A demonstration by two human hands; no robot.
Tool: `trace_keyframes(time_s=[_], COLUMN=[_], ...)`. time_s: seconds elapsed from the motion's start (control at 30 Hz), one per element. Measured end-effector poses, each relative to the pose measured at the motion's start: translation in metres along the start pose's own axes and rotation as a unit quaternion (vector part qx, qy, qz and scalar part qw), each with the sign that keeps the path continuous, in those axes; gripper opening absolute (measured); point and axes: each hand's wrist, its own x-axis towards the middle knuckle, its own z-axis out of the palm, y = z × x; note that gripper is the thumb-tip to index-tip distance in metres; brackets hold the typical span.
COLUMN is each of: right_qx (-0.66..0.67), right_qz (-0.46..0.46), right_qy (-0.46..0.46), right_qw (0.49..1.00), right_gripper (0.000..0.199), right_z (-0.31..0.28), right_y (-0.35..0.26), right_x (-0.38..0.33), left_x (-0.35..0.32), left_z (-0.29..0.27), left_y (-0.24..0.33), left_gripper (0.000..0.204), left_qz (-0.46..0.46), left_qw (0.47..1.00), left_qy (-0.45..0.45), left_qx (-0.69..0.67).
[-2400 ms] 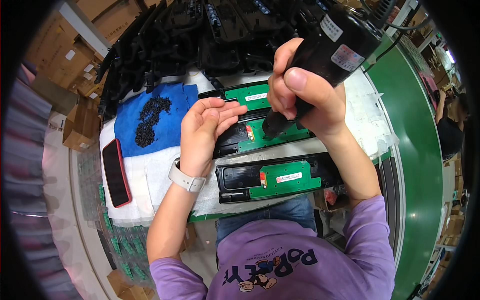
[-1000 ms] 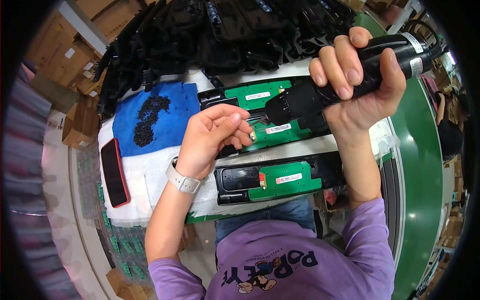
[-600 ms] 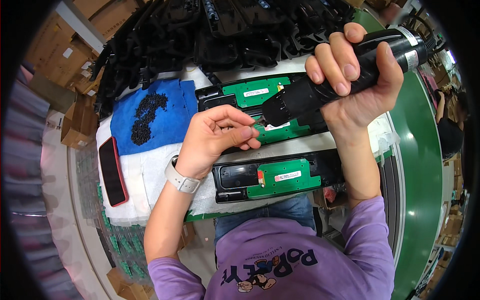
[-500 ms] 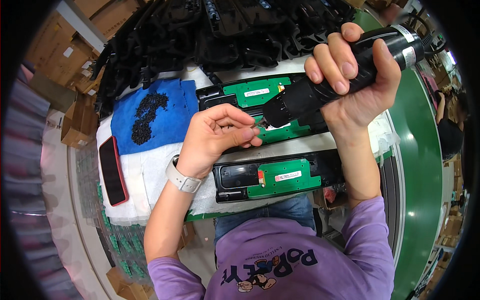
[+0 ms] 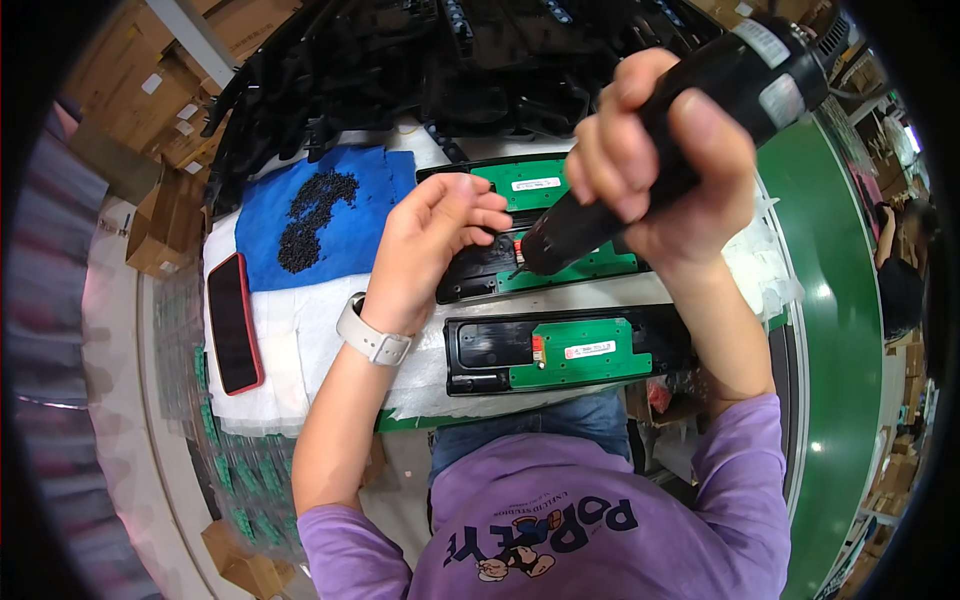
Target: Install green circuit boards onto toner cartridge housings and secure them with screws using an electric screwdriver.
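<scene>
My right hand (image 5: pixel 690 220) is wrapped round a black electric screwdriver (image 5: pixel 735 85), tilted with its nose down to the left. Its bit reaches the left edge of a green circuit board (image 5: pixel 590 266) in the middle black housing (image 5: pixel 472 272); whether it touches a screw is too small to tell. Just left of the tool hovers my left hand (image 5: pixel 430 230), fingers curled together; anything between them is hidden. Nearer me lies another black housing (image 5: pixel 485 345) with a green board (image 5: pixel 580 365). A third board (image 5: pixel 545 170) sits in a housing behind, partly covered by my right hand.
A pile of small black screws (image 5: pixel 315 215) rests on a blue cloth (image 5: pixel 385 200) at the left. In front of it is a red-edged phone (image 5: pixel 235 325). Many black plastic housings (image 5: pixel 450 90) are stacked at the back. White sheeting (image 5: pixel 310 345) covers the table.
The screwdriver bit has left my left fingertips and come down to the middle board. My left hand has drawn back from the tool and risen slightly.
</scene>
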Motion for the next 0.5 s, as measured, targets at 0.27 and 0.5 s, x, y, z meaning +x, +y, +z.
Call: trace_keyframes(time_s=[0.27,0.5], right_qx=[-0.118,-0.124], right_qz=[0.058,0.043], right_qy=[-0.069,-0.104], right_qw=[0.989,0.986], right_gripper=[0.033,0.028], right_z=[0.018,0.029], right_y=[0.018,0.027], right_x=[-0.006,-0.006], left_x=[0.0,0.002], left_z=[-0.004,-0.007], left_y=[0.0,-0.012], left_gripper=[0.018,0.017], left_qz=[0.033,0.059], left_qw=[0.998,0.997], left_qy=[0.052,0.045], left_qx=[0.006,0.006])
